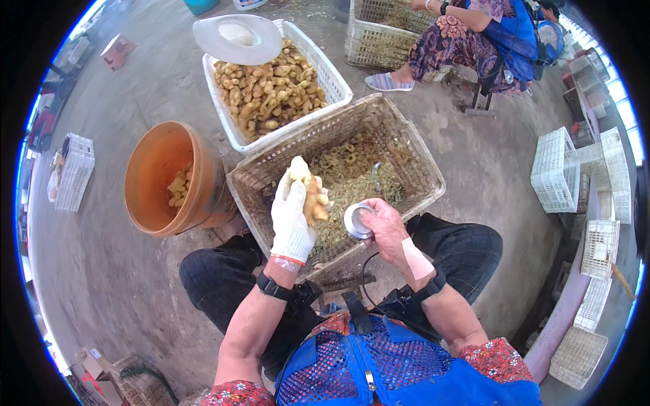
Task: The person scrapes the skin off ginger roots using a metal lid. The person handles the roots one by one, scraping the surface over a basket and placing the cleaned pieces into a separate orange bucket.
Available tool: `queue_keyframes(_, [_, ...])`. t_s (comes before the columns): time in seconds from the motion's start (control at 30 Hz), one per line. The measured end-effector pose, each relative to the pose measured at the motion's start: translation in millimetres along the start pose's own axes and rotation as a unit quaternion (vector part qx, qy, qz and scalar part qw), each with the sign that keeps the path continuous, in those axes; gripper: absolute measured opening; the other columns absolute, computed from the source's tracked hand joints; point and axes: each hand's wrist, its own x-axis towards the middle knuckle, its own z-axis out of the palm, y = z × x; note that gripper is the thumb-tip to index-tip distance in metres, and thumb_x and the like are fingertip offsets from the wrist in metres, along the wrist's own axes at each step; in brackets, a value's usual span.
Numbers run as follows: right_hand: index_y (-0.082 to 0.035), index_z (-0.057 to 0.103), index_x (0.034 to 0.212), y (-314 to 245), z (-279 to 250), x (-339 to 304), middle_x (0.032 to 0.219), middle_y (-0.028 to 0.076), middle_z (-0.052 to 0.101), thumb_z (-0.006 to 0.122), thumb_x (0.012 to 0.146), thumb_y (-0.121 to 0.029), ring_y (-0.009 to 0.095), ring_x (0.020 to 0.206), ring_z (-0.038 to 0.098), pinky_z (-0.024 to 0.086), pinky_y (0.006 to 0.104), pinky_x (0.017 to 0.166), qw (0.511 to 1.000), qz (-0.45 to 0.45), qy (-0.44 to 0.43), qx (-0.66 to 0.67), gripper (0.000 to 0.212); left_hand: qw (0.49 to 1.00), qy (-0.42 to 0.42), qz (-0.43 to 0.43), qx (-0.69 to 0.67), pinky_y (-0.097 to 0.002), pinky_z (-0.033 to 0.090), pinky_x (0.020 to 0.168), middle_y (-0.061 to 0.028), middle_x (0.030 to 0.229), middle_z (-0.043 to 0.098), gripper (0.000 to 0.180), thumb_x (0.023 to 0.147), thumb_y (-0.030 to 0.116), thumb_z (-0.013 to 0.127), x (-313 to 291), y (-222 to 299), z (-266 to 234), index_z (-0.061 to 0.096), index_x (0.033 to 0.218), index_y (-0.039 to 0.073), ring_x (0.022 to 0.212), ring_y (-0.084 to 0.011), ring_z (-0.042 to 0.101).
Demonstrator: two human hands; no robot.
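Note:
My left hand [291, 220], in a white knit glove, is closed around a knobbly piece of ginger root [314, 200] with a pale, bare tip. Close by on the right, my bare right hand [384, 229] grips a round metal ring-shaped scraper [357, 220]; ginger and ring are a short way apart. Both hands are over a dirty plastic crate [414, 150] between my knees, its bottom covered with ginger peelings [349, 177]. Beyond it, a white crate [330, 71] is heaped with unpeeled ginger [271, 91]. An orange bucket [145, 177] at the left holds a few pale ginger pieces [180, 186].
A translucent lid or hat-like disc [237, 39] lies over the white crate's far corner. Another person [453, 40] sits at the far right beside a crate [369, 47]. White crates [555, 169] line the right side; a small pink stool [118, 51] stands far left.

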Motion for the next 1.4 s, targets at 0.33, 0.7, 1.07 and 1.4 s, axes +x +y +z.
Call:
queue_keyframes(0.33, [-0.009, 0.053, 0.105, -9, 27, -9, 0.099, 0.004, 0.063, 0.057, 0.095, -0.016, 0.018, 0.088, 0.063, 0.056, 0.0459, 0.077, 0.946, -0.055, -0.162, 0.275, 0.013, 0.915, -0.071, 0.197, 0.345, -0.0294, 0.040, 0.100, -0.0107, 0.131, 0.053, 0.044, 0.093, 0.001, 0.048, -39, 3, 30, 0.044, 0.137, 0.001, 0.117, -0.0175, 0.052])
queue_keyframes(0.7, [-0.003, 0.061, 0.091, -31, 14, 2, 0.112, 0.012, 0.064, 0.060, 0.075, 0.001, 0.034, 0.101, 0.061, 0.051, 0.0385, 0.087, 0.711, -0.521, -0.150, -0.447, 0.017, 0.925, -0.094, -0.350, -0.111, -0.0214, 0.041, 0.039, -0.0103, 0.081, 0.063, 0.053, 0.096, 0.047, 0.038, -37, 27, -31, 0.056, 0.120, 0.003, 0.057, -0.0162, 0.057])
queue_keyframes(1.07, [-0.004, 0.059, 0.095, -40, 8, 5, 0.111, 0.012, 0.061, 0.065, 0.080, -0.004, 0.029, 0.102, 0.058, 0.048, 0.0367, 0.088, 0.813, -0.398, -0.050, -0.421, 0.016, 0.949, -0.022, -0.283, -0.139, -0.0202, 0.041, 0.042, -0.0046, 0.076, 0.055, 0.036, 0.095, 0.027, 0.047, -38, -3, -28, 0.052, 0.124, 0.007, 0.054, -0.0118, 0.051])
queue_keyframes(1.4, [-0.005, 0.060, 0.099, -13, 42, -3, 0.085, 0.014, 0.066, 0.067, 0.083, -0.015, 0.021, 0.079, 0.065, 0.050, 0.0322, 0.073, 0.915, -0.231, -0.057, -0.327, 0.020, 0.960, 0.153, -0.225, 0.057, -0.0202, 0.036, 0.037, 0.0019, 0.072, 0.061, 0.025, 0.097, 0.032, 0.048, -42, -10, -2, 0.061, 0.107, 0.013, 0.053, -0.0086, 0.053])
